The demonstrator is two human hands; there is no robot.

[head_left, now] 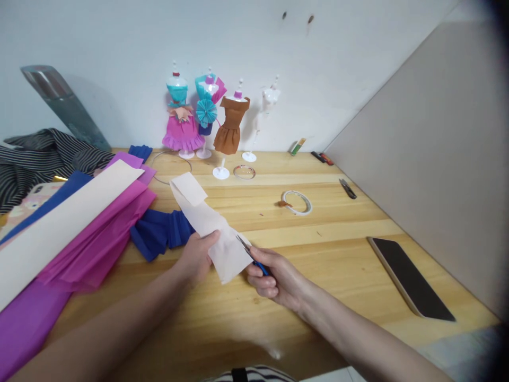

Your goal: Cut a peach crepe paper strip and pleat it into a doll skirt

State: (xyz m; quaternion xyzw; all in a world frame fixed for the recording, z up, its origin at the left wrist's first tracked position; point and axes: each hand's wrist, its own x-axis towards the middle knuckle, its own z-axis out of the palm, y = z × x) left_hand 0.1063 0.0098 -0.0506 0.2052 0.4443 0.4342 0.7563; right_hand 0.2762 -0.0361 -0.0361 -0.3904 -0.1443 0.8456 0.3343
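We see the left hand [198, 256] pinching a cream paper strip [207, 223] just above the bench [338, 254], while the right hand [274, 278] is closed on small blue scissors [250, 254] at the strip's lower edge. The paper looks thin, light and soft, so we judge it tears easily; a hold close beside the blades would keep it flat.

Both forearms bare, hands [199, 254] ringless; striped garment [254, 374] at the waist.
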